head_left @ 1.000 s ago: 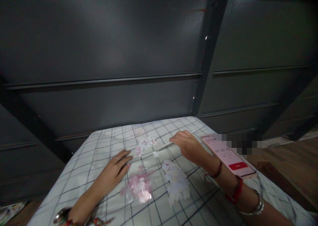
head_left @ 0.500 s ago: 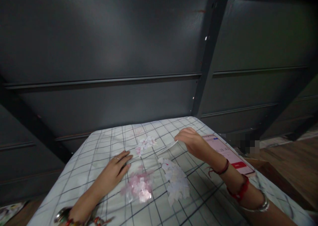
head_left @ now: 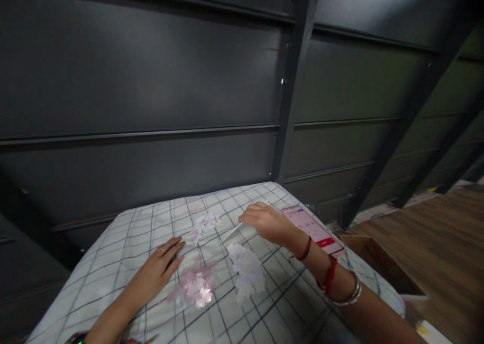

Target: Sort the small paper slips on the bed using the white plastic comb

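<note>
My left hand point(head_left: 159, 266) lies on the checked cloth point(head_left: 151, 218) with its fingers stretched out, holding nothing. It rests left of a heap of shiny pink, partly see-through pieces point(head_left: 198, 286). Beyond its fingertips is a smaller pile of white and pinkish scraps point(head_left: 205, 225). My right hand point(head_left: 262, 222) is closed, palm down, on a thin white sheet point(head_left: 233, 233) whose edge shows at its left. What the sheet is made of, I cannot tell. Just in front of that hand is a heap of white paper-like scraps point(head_left: 246, 273).
A phone point(head_left: 315, 230) with a lit timer screen lies by the cloth's right edge, beyond my right wrist. A dark metal panel wall point(head_left: 143, 92) stands behind the cloth-covered surface. Down at the right are an open cardboard box point(head_left: 381, 266) and a wooden floor point(head_left: 446, 243).
The view has turned to the right, so everything sits further left and more floor and box show. My right hand keeps its grip on the white sheet. My left hand stays flat.
</note>
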Available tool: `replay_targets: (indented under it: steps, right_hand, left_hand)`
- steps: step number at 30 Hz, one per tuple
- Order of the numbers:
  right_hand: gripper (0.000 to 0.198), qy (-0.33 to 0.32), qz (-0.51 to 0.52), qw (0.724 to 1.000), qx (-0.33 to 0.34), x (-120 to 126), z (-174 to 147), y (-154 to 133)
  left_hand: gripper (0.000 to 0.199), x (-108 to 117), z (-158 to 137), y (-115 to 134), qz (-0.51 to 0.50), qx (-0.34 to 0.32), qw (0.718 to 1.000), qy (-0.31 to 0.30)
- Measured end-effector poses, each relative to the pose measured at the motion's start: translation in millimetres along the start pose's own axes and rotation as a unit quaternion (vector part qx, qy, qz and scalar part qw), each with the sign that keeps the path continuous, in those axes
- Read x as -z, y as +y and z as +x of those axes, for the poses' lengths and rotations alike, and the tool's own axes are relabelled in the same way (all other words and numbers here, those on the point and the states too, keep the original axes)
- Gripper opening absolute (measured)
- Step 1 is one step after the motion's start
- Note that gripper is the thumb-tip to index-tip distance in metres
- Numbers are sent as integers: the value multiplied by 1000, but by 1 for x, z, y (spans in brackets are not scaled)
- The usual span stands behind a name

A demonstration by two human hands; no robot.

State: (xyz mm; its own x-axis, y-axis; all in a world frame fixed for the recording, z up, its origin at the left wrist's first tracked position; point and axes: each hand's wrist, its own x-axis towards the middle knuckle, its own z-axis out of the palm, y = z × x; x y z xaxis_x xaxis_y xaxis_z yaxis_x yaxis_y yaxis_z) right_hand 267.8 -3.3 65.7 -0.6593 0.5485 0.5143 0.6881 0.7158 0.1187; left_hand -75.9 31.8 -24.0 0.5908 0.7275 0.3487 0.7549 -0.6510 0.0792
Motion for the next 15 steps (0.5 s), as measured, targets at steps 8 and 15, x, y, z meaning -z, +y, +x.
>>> replay_targets:
  steps: [8,15]
  right_hand:
    - [26,-1,8,1000,-27,20,-20,-11]
    - [24,-46,4,998,-41,33,-32,-34]
  left_hand:
    - [42,5,-2,7,49,-42,998,22]
    - [33,22,0,25,83,-102,991,11]
